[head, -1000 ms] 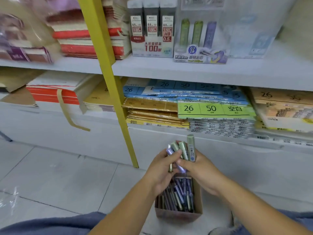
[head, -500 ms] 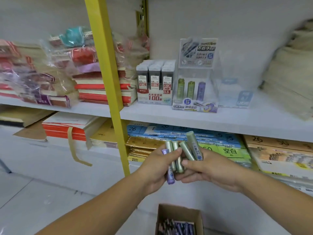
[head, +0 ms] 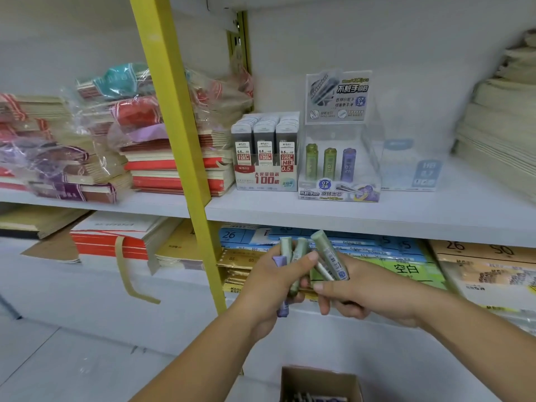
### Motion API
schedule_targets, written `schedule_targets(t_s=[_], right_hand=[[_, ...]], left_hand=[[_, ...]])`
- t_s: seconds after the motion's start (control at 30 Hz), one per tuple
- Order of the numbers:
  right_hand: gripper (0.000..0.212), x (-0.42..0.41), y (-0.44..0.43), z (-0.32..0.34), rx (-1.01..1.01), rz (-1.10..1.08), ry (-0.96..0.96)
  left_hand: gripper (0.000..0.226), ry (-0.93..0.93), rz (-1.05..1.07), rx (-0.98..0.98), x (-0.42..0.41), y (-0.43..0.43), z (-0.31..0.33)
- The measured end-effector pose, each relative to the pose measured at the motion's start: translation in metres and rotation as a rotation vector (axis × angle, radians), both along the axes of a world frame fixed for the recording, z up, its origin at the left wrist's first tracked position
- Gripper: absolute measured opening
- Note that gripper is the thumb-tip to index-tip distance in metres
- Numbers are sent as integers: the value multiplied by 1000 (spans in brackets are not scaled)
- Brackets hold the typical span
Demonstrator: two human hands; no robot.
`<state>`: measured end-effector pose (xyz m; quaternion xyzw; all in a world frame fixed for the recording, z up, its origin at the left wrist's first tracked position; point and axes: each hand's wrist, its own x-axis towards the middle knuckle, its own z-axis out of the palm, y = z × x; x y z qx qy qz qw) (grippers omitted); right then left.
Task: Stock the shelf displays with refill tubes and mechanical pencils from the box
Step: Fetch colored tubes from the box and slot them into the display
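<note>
My left hand [head: 269, 288] grips a bundle of refill tubes [head: 293, 256], green ones and one purple, in front of the lower shelf. My right hand [head: 359, 291] pinches one green refill tube [head: 327, 253] at the right side of the bundle. On the upper shelf a clear display case [head: 339, 166] holds three upright tubes, two green and one purple. A second clear display [head: 412, 166] stands to its right. The cardboard box [head: 319, 381] with more tubes sits on the floor below my hands, cut off by the frame's bottom edge.
A yellow upright post [head: 179, 158] runs down left of my hands. A lead-refill display box [head: 265, 158] stands left of the clear case. Wrapped notebook stacks [head: 87, 146] fill the upper shelf's left; paper packs [head: 493, 132] at the right. Label sheets [head: 406, 265] lie on the lower shelf.
Both hands rose from the box up to the lower shelf's height with the tubes. My view tilted upward, so the upper shelf displays show fully and the box dropped to the bottom edge.
</note>
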<state>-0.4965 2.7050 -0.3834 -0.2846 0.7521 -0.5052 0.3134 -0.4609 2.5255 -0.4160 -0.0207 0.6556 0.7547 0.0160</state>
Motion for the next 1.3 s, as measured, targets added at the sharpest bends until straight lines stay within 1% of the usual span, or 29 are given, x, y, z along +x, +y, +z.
schedule_targets(t_s=[0.07, 0.13, 0.2, 0.23, 0.3, 0.37, 0.43, 0.6, 0.67, 0.73, 0.83, 0.87, 0.93, 1.03, 1.13, 1.2, 1.27, 1.3], right_hand=[[22, -1, -3, -1, -22, 0, -20], [37, -1, -3, -1, -49, -25, -48], [47, -1, -1, 1, -14, -118, 10], [47, -3, 0, 1, 19, -172, 70], [40, -4, 1, 4, 32, -240, 153], [37, -4, 1, 7, 10, -255, 180], [40, -2, 1, 8, -16, -252, 190], [28, -1, 2, 6, -72, -272, 167], [24, 0, 4, 7, -59, -263, 181], [26, 1, 4, 10, -63, -261, 178], [35, 4, 4, 17, -159, -305, 140], [35, 7, 5, 21, -186, -319, 163], [27, 13, 7, 31, -249, -366, 232], [24, 15, 13, 59, -415, -475, 347], [26, -4, 18, 99, -535, -593, 518], [28, -25, 20, 125, -522, -662, 637], [31, -46, 20, 148, -431, -692, 747], [31, -56, 20, 157, -355, -682, 808]], left_hand=[[40, 18, 7, 23, 0, -2, 2], [36, 31, 62, 25, -2, -6, 3], [33, 38, 122, 21, -6, -14, 5], [35, 43, 142, 21, -7, -18, 7], [42, 41, 145, 25, -9, -25, 10], [45, 28, 124, 24, -10, -29, 14], [45, 28, 122, 9, -9, -31, 17], [34, 70, 183, 6, -5, -36, 27], [30, 73, 195, 13, -3, -36, 30], [26, 83, 200, 20, -2, -36, 32], [19, 92, 209, 17, -1, -34, 37], [14, 94, 215, 18, -1, -33, 39], [7, 103, 231, 35, -3, -31, 47], [8, 139, 242, 79, -7, -25, 63], [11, 179, 268, 127, -13, -19, 76], [13, 192, 298, 163, -18, -17, 81], [13, 198, 327, 191, -24, -17, 85], [13, 202, 338, 203, -27, -17, 86]])
